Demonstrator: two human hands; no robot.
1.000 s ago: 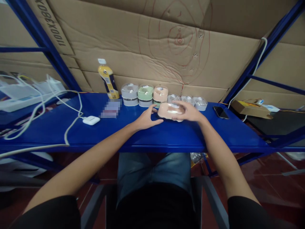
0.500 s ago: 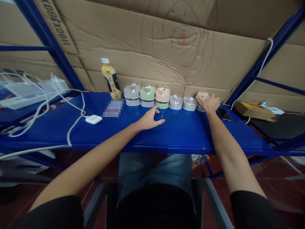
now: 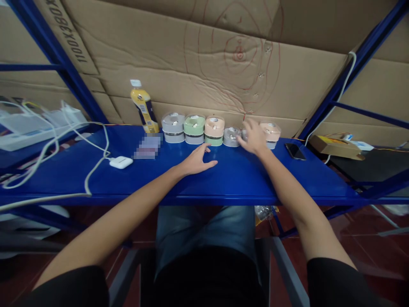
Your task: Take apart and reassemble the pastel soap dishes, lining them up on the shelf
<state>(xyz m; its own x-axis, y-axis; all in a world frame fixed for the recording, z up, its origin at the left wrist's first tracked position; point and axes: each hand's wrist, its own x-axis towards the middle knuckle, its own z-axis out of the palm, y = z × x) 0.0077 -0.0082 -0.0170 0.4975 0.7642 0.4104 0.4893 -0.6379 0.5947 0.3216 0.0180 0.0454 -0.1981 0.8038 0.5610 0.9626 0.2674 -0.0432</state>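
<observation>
A row of small rounded boxes with clear tops stands along the back of the blue table. Left to right: a grey stack (image 3: pixel 173 128), a green box on a grey one (image 3: pixel 194 128), a peach box on a green one (image 3: pixel 214 129), a low grey box (image 3: pixel 231 136), another low grey box (image 3: pixel 244 134) mostly hidden, and a peach-on-grey stack (image 3: pixel 271 133). My right hand (image 3: pixel 254 138), fingers apart, hovers over or touches the half-hidden grey box; contact is unclear. My left hand (image 3: pixel 197 161) rests open on the table, in front of the green and peach stacks.
A yellow bottle (image 3: pixel 144 106) and a blurred-out flat item (image 3: pixel 148 147) are left of the row. Nearby lie a white earphone case (image 3: pixel 121 162) and white cables. A phone (image 3: pixel 295 151) and an open cardboard box (image 3: pixel 335 147) are to the right. Cardboard (image 3: pixel 159 51) walls the back.
My right hand has left the peach box at the right end, which stays stacked on the grey one, and moved left to the low grey boxes. My left hand stays in place.
</observation>
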